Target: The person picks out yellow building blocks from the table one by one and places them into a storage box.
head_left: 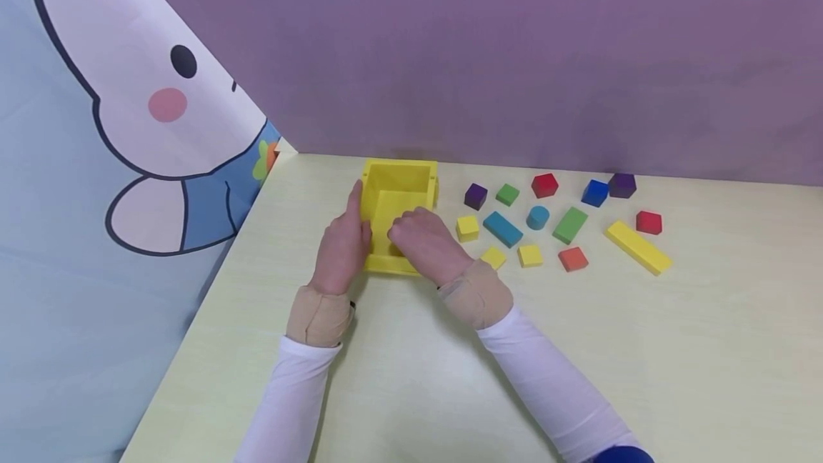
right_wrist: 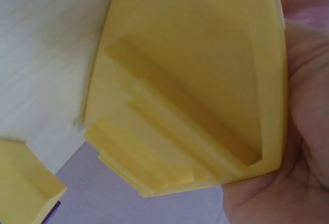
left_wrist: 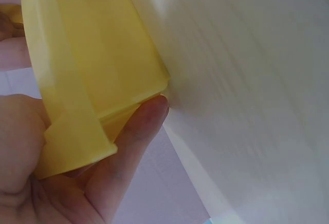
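Note:
A yellow open box (head_left: 403, 164) stands on the table, its inner floor partly in sight. My left hand (head_left: 342, 252) grips its left wall, one finger lying along the outside; the left wrist view shows the fingers and thumb around the box's ledged side (left_wrist: 103, 44). Over the box's front right part is my right hand (head_left: 429, 245), its fingers curled. Past the rim, a yellow block (left_wrist: 11, 12) shows in small part between the right fingers; its shape is mostly hidden. The right wrist view has the palm (right_wrist: 311, 106) close beside the box's recessed outer wall (right_wrist: 195, 54).
Several loose blocks lie right of the box: a yellow cube (head_left: 467, 228), a purple cube (head_left: 476, 196), a teal block (head_left: 503, 228), a teal cylinder (head_left: 537, 217), a green block (head_left: 569, 225) and a long yellow block (head_left: 639, 247). A purple backdrop (head_left: 514, 56) rises behind the table.

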`<state>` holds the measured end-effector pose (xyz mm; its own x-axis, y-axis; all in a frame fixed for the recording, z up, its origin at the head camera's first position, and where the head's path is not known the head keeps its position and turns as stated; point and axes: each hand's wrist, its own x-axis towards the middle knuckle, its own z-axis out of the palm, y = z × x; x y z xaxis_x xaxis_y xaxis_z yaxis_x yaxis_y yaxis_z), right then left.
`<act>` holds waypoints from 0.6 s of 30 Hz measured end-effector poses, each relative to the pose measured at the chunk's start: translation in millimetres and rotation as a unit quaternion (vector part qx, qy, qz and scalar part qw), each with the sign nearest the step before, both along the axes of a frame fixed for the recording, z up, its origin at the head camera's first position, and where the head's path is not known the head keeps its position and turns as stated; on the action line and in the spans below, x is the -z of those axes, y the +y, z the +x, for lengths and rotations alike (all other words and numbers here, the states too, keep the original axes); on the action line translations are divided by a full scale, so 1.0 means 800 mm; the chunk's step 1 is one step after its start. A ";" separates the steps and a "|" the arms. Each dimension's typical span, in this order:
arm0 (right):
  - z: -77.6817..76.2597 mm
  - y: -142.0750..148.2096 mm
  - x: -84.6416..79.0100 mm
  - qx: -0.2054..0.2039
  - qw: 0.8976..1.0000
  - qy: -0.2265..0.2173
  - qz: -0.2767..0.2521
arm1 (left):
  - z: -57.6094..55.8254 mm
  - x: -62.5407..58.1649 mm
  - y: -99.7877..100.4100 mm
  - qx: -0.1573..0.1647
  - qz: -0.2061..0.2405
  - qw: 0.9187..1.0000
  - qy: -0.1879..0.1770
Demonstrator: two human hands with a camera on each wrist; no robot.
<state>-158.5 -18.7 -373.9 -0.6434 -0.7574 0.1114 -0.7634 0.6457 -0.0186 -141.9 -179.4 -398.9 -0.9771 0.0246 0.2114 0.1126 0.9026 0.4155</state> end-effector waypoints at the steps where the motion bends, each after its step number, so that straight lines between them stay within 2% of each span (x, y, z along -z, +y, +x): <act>1: 0.000 0.000 0.000 0.000 1.000 0.002 0.000 | 0.000 0.000 0.000 0.000 0.000 1.000 -0.001; 6: 0.000 0.001 -0.001 -0.006 1.000 0.000 0.003 | 0.001 -0.003 0.002 0.000 0.001 1.000 -0.005; 10: 0.000 0.001 -0.003 -0.013 1.000 -0.023 -0.002 | 0.002 -0.005 0.002 0.001 0.003 1.000 -0.006; 18: 0.001 0.004 -0.005 -0.029 0.998 -0.027 -0.046 | 0.002 -0.005 0.001 0.002 0.008 1.000 -0.002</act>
